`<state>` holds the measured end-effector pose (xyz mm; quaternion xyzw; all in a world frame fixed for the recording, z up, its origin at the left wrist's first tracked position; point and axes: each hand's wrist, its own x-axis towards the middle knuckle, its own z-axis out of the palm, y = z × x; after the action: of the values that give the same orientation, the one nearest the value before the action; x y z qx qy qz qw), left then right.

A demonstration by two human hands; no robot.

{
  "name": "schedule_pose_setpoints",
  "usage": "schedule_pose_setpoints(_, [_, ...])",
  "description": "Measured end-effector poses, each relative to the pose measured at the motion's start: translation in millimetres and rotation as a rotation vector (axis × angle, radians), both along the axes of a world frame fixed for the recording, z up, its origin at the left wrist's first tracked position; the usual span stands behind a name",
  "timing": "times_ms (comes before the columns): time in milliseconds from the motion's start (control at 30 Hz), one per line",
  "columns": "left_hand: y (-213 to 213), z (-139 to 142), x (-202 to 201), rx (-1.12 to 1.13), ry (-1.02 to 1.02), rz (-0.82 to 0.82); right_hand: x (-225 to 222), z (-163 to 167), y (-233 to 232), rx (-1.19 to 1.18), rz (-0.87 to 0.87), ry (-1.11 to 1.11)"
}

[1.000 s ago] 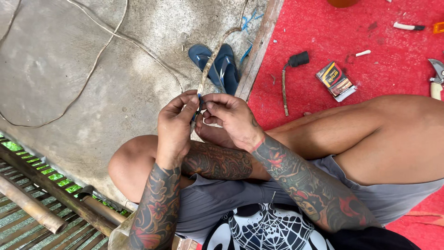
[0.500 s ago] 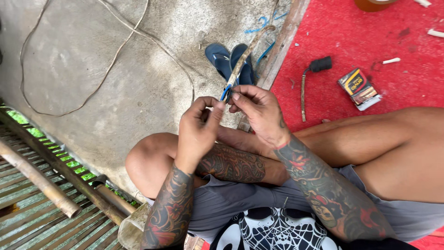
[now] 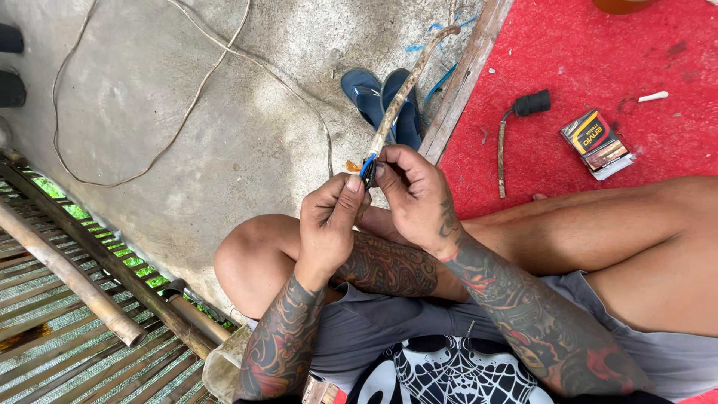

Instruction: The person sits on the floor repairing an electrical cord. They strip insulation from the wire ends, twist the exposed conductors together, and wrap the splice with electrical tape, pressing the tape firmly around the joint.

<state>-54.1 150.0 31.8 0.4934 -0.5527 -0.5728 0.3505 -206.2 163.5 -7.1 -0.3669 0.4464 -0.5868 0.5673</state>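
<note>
Two hands meet above our knee: our right hand (image 3: 416,196) pinches the dirty cable (image 3: 396,101) near its stripped blue end, and our left hand (image 3: 329,224) closes thumb and fingers on that tip. The bared wires could snap if we twist too hard.

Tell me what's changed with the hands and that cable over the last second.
Both hands rose off the knee. The cable end, first hidden between the fingers, now sticks up past them, blue inner wires showing at the fingertips. The left hand and right hand still pinch it. The sandals, black plug and small box lie as before.
</note>
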Motion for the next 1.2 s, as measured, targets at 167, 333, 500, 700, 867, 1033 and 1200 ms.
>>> schedule_pose_setpoints(167, [0, 2, 1, 0.084, 0.079, -0.032, -2, -2, -2, 0.037, 0.060, -0.044])
schedule_pose_setpoints(333, [15, 13, -14, -0.108, -0.246, -0.210, -9, -10, -1, -0.026, 0.112, -0.315])
schedule_pose_setpoints(500, [13, 20, -24, -0.211, -0.366, -0.138, -22, -12, -10, 0.082, 0.213, -0.163])
schedule_pose_setpoints(700, [-2, 25, -16, -0.128, -0.346, 0.012, -46, 7, -16, 0.177, 0.190, 0.230])
schedule_pose_setpoints(867, [0, 26, -16, -0.226, -0.383, -0.001, -49, 27, -5, 0.068, 0.049, 0.298])
schedule_pose_setpoints(1033, [11, 24, -26, -0.400, -0.404, -0.066, -61, 34, 6, 0.246, 0.065, 0.197])
schedule_pose_setpoints(1200, [15, 21, -30, -0.402, -0.340, -0.084, -71, 26, 22, 0.383, 0.069, 0.166])
